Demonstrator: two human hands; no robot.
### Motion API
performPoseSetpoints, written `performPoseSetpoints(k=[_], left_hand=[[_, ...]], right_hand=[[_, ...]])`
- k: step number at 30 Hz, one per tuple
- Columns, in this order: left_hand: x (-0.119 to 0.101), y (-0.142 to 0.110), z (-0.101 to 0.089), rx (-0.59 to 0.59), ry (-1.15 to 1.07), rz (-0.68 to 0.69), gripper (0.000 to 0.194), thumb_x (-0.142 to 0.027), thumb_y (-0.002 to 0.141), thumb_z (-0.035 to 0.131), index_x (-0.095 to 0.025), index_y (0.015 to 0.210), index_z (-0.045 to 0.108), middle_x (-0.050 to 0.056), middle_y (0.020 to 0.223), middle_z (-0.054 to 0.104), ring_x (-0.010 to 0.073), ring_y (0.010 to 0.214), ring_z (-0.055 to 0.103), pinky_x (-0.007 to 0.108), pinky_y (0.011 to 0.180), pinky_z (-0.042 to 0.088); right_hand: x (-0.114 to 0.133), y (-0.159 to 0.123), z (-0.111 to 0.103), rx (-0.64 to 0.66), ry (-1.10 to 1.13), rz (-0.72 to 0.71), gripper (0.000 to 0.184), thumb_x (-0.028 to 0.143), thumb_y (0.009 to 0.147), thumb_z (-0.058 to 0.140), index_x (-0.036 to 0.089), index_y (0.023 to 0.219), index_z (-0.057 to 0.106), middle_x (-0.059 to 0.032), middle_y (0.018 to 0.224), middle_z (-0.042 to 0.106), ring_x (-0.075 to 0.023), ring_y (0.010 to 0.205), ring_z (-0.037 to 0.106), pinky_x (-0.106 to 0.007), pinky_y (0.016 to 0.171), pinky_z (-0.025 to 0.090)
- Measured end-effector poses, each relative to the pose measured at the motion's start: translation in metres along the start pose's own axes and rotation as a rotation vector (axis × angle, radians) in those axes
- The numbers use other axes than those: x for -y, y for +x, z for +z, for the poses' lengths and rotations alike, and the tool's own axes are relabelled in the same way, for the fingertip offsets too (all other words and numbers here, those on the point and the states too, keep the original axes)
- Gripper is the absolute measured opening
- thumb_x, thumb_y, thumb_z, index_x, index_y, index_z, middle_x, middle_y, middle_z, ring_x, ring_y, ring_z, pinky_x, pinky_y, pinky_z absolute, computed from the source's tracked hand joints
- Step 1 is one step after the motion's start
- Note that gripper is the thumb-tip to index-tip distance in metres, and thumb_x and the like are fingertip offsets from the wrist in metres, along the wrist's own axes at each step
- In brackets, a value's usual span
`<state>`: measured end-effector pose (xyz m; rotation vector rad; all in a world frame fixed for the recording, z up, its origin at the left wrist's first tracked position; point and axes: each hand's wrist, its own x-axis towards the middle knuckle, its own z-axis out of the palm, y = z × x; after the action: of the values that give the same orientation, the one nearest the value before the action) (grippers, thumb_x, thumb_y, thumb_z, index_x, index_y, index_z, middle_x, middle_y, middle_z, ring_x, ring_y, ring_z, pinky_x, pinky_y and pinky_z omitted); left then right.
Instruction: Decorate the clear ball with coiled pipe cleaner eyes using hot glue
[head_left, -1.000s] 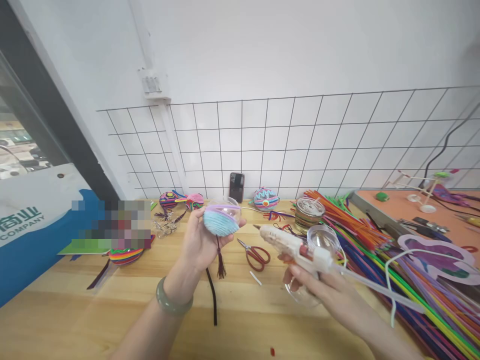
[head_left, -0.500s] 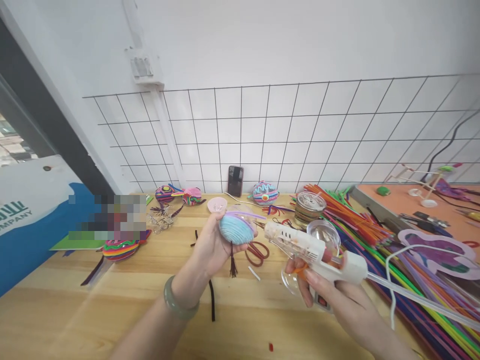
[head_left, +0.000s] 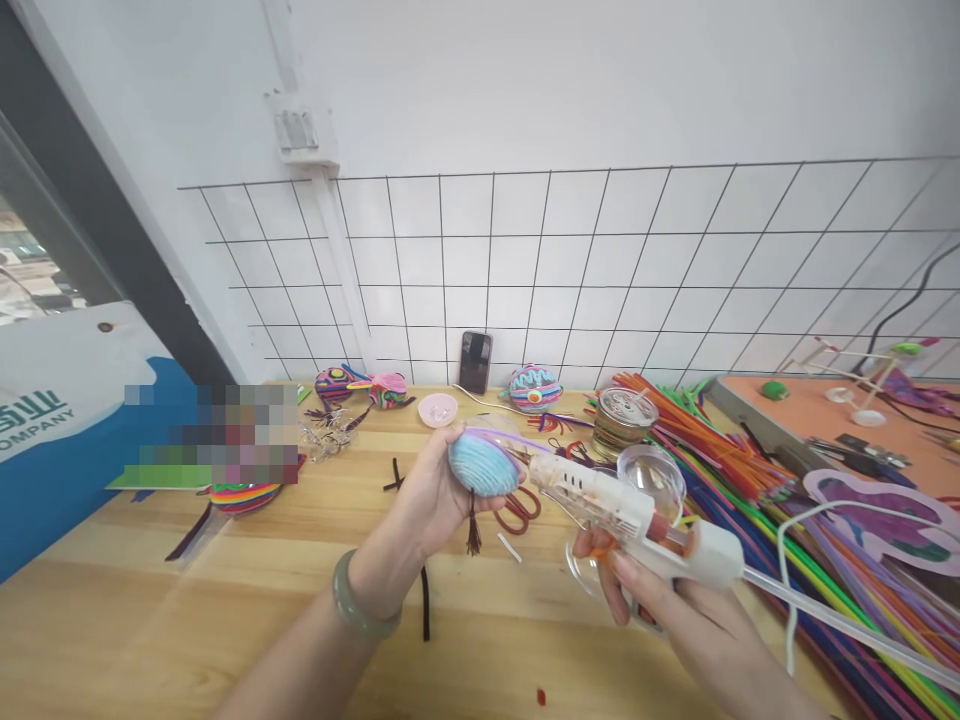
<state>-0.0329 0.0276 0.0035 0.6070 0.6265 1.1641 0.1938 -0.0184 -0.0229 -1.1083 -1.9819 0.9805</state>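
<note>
My left hand [head_left: 429, 490] is closed around a clear plastic ball [head_left: 484, 463] whose near half is covered in light blue pipe-cleaner rows. A purple strip [head_left: 501, 436] runs along the edge of the blue part, and a dark tassel [head_left: 473, 535] hangs below. In my right hand [head_left: 649, 590] is a white hot glue gun [head_left: 600, 492], fingers at its orange trigger. Its nozzle is at the right side of the ball; whether it touches cannot be made out. A long glue stick [head_left: 840, 605] sticks out of the gun's back. Red-handled scissors [head_left: 520, 510] lie behind, partly hidden.
Bundles of colourful pipe cleaners [head_left: 750, 470] fill the right side, with a clear jar [head_left: 624, 418] beside them. At the back stand a phone [head_left: 475, 362], a decorated ball [head_left: 535, 388] and a small pink dish [head_left: 438, 410]. A white cord [head_left: 787, 560] loops at right.
My left hand has carried the ball to the right. The glue gun has swung round until its nozzle came to the ball's right side. The pink dish has come into view behind the hand.
</note>
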Motion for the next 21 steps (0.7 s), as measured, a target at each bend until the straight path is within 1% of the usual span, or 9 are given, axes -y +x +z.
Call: performPoseSetpoints(k=[2,4,8,11,13,15,17,19,21], left_hand=[[-0.001,0.000,0.000,0.000,-0.001,-0.003,0.032,-0.033,0.084,0.043,-0.010,0.098,0.061,0.013,0.084,0.069,0.0198,0.065,0.065,0.025,0.045,0.051],[-0.001,0.000,0.000,-0.003,-0.002,0.000,0.031,-0.033,0.084,0.043,-0.011,0.097,0.061,0.012,0.083,0.069,0.0202,0.065,0.066,0.026,0.046,0.051],[0.000,0.001,-0.002,0.019,-0.022,0.014,0.031,-0.034,0.083,0.044,-0.012,0.098,0.060,0.012,0.082,0.069,0.0210,0.066,0.066,0.026,0.046,0.052],[0.000,0.001,-0.003,0.007,-0.023,0.007,0.031,-0.034,0.084,0.043,-0.012,0.099,0.060,0.012,0.082,0.069,0.0210,0.066,0.066,0.027,0.046,0.052],[0.000,0.001,-0.002,0.000,-0.013,0.000,0.032,-0.033,0.083,0.043,-0.011,0.099,0.060,0.012,0.084,0.069,0.0205,0.065,0.066,0.026,0.045,0.051],[0.000,0.001,-0.002,0.001,-0.005,-0.005,0.033,-0.034,0.084,0.043,-0.011,0.101,0.060,0.012,0.084,0.069,0.0199,0.064,0.066,0.025,0.045,0.051],[0.000,0.001,-0.002,0.000,-0.003,-0.003,0.034,-0.034,0.084,0.043,-0.010,0.102,0.060,0.013,0.085,0.069,0.0196,0.064,0.065,0.025,0.045,0.051],[0.001,0.001,-0.002,-0.002,-0.007,0.002,0.034,-0.035,0.084,0.043,-0.011,0.103,0.059,0.013,0.086,0.069,0.0198,0.064,0.065,0.026,0.045,0.051],[0.001,0.001,-0.002,-0.008,-0.011,0.003,0.034,-0.035,0.084,0.042,-0.011,0.104,0.058,0.013,0.086,0.069,0.0197,0.064,0.065,0.026,0.044,0.051]], right_hand=[[0.002,0.000,0.001,-0.014,-0.004,0.003,0.038,0.045,0.091,0.034,0.020,0.073,0.057,-0.0014,0.064,0.052,-0.0157,0.059,0.048,-0.026,0.056,0.040],[0.004,-0.001,0.002,-0.050,0.002,0.019,0.040,0.046,0.090,0.034,0.020,0.068,0.056,-0.0014,0.063,0.052,-0.0156,0.058,0.046,-0.026,0.055,0.039],[0.007,-0.002,0.002,-0.061,0.005,0.041,0.040,0.047,0.089,0.035,0.021,0.066,0.055,-0.0011,0.062,0.051,-0.0161,0.058,0.047,-0.026,0.055,0.039],[0.010,-0.001,0.002,-0.057,0.001,0.012,0.037,0.043,0.090,0.035,0.020,0.071,0.056,-0.0015,0.065,0.053,-0.0165,0.062,0.049,-0.027,0.058,0.040],[0.011,-0.001,0.002,-0.058,0.001,-0.005,0.037,0.041,0.091,0.035,0.020,0.068,0.056,-0.0016,0.066,0.054,-0.0162,0.063,0.050,-0.026,0.060,0.041],[0.011,-0.001,0.002,-0.070,0.011,-0.007,0.038,0.041,0.091,0.036,0.020,0.064,0.054,-0.0011,0.064,0.053,-0.0155,0.061,0.049,-0.026,0.059,0.040],[0.011,-0.001,0.002,-0.078,0.023,0.002,0.037,0.041,0.091,0.036,0.020,0.065,0.053,-0.0003,0.062,0.051,-0.0150,0.059,0.047,-0.026,0.057,0.039],[0.010,-0.001,0.002,-0.064,0.024,0.014,0.037,0.041,0.091,0.036,0.020,0.066,0.053,0.0000,0.061,0.049,-0.0147,0.058,0.046,-0.026,0.055,0.038],[0.009,-0.001,0.002,-0.038,0.013,0.022,0.039,0.041,0.091,0.034,0.020,0.064,0.050,-0.0005,0.062,0.049,-0.0148,0.059,0.045,-0.026,0.054,0.037]])
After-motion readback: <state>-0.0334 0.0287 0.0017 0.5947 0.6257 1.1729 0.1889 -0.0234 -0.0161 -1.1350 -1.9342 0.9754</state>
